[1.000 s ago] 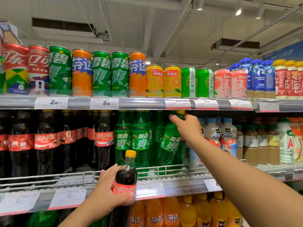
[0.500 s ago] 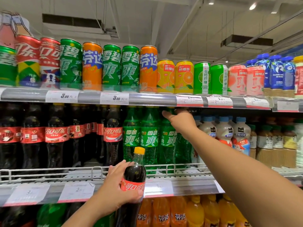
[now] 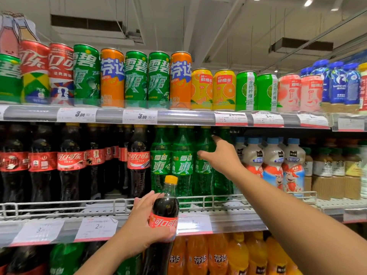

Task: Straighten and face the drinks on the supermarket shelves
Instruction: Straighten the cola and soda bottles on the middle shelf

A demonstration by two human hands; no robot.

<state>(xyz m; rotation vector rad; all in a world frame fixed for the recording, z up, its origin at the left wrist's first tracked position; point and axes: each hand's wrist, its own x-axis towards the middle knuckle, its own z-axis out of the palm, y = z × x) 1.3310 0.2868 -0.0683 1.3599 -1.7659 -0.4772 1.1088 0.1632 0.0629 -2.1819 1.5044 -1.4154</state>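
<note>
Right now my left hand [image 3: 143, 225] has its grip wrapped around the label band of a dark cola bottle [image 3: 165, 217], held upright in front of the middle shelf's wire rail [image 3: 119, 204]. My right hand [image 3: 220, 155] reaches up among the green soda bottles [image 3: 181, 161] on that shelf, fingers curled on the rightmost one's shoulder, thumb out; I cannot tell how firmly it holds. I judge these full plastic bottles heavy and fairly stiff, top-heavy when pushed high, with smooth walls that may slip. The waist at the label gives the surest hold for turning; the neck suits only small nudges. The cola belongs further left, with the cola row [image 3: 69, 161].
</note>
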